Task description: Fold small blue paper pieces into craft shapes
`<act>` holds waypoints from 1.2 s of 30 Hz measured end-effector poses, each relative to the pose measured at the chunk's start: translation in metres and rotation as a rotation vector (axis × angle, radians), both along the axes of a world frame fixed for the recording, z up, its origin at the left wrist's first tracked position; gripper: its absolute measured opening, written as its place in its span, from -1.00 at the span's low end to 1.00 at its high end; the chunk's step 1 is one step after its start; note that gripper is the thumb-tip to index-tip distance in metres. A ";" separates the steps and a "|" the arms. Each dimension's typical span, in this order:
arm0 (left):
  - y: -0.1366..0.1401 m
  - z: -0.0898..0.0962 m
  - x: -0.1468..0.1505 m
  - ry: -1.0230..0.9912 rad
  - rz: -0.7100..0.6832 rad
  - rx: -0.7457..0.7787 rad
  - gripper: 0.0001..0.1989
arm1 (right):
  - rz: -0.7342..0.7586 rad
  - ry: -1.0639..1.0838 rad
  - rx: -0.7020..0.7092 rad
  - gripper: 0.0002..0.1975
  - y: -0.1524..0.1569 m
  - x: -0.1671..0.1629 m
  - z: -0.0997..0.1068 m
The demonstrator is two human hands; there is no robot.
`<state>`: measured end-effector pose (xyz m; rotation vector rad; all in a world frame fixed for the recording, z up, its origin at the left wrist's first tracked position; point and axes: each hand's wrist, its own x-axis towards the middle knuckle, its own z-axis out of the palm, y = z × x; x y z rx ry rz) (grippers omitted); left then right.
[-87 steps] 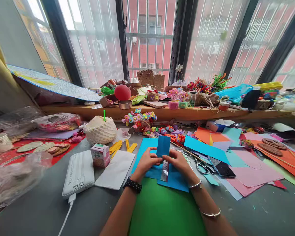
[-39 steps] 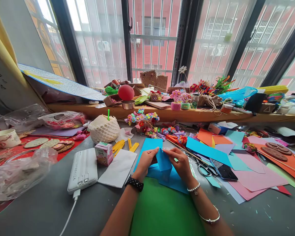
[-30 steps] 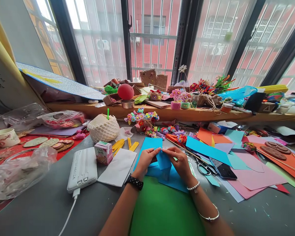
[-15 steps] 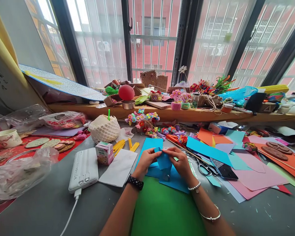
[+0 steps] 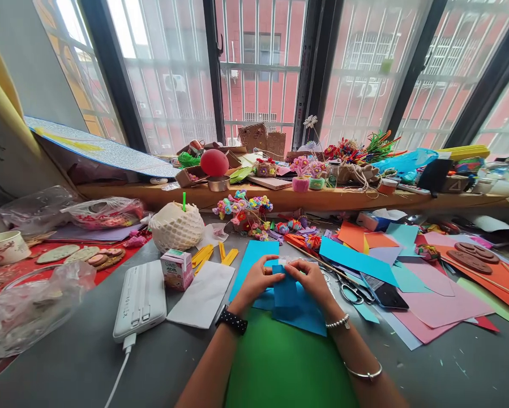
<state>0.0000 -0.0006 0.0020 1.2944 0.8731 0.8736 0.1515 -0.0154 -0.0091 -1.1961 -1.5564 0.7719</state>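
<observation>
Both hands pinch the upper end of a folded blue paper strip point(image 5: 285, 292), which hangs down between them. My left hand point(image 5: 258, 280) is closed on its left edge with thumb and forefinger. On the other side my right hand point(image 5: 311, 279) grips the top right corner, its fingers bent. A small pale bit shows at the top between the fingertips; I cannot make out what it is. Under the strip lie blue paper sheets point(image 5: 307, 322), partly over a green board point(image 5: 290, 362) at the table's front.
Left of the hands are a white napkin point(image 5: 201, 294), a drink carton point(image 5: 176, 270), a white power bank point(image 5: 140, 297) and a wrapped coconut point(image 5: 176, 226). To the right lie scissors point(image 5: 351, 292), a phone point(image 5: 385, 292) and coloured paper point(image 5: 445, 294). Crochet flowers point(image 5: 243, 209) stand behind.
The folded blue strip has turned and now hangs straighter and flatter between the fingers. Both hands stay close together at its top. The whole view has shifted slightly.
</observation>
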 end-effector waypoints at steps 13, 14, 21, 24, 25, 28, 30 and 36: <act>-0.004 0.000 0.006 0.103 0.119 0.114 -0.47 | -0.019 0.104 -0.038 -0.73 0.001 -0.003 -0.001; -0.004 0.000 0.006 0.107 0.125 0.115 -0.47 | -0.013 0.115 -0.045 -0.73 0.001 -0.004 -0.002; -0.003 0.004 0.001 0.101 -0.022 0.032 -0.37 | 0.107 0.059 -0.049 -0.76 0.001 -0.002 0.001; -0.002 0.004 0.001 0.114 -0.026 0.017 -0.36 | 0.081 0.001 -0.005 -0.77 0.000 -0.003 0.002; -0.002 0.002 0.002 0.115 -0.011 0.019 -0.36 | 0.053 -0.020 0.013 -0.77 0.000 -0.004 0.002; 0.001 -0.003 0.003 0.099 0.069 0.022 -0.36 | -0.043 -0.104 0.072 -0.77 0.000 -0.008 0.000; 0.002 -0.007 0.004 0.104 0.132 0.042 -0.36 | -0.064 -0.181 0.111 -0.76 0.000 -0.008 -0.001; 0.006 -0.012 0.003 0.134 0.226 0.118 -0.43 | -0.060 -0.371 0.220 -0.76 0.002 -0.007 -0.006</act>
